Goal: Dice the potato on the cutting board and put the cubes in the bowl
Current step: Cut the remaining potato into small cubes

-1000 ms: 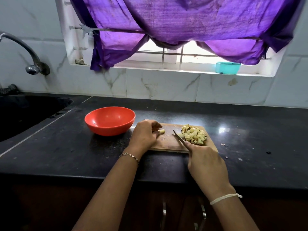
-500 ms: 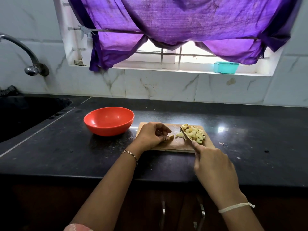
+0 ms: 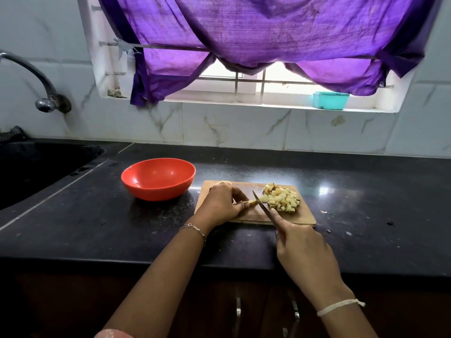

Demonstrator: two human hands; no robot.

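Steel knife point(image 3: 261, 204) in right hand point(image 3: 305, 250), left hand point(image 3: 222, 203) pinching potato point(image 3: 253, 202)

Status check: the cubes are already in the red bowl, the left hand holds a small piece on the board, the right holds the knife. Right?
Not quite: the red bowl is empty. The head view shows the cubes piled on the cutting board, right of the knife. The left hand does hold a small piece on the board, and the right hand holds the knife.

Bright window point(image 3: 278, 73) under a purple curtain point(image 3: 268, 28); below it veined white tiles point(image 3: 234, 128) (marble-look), black worktop point(image 3: 366, 191); left, seemingly a sink point(image 3: 36, 172).
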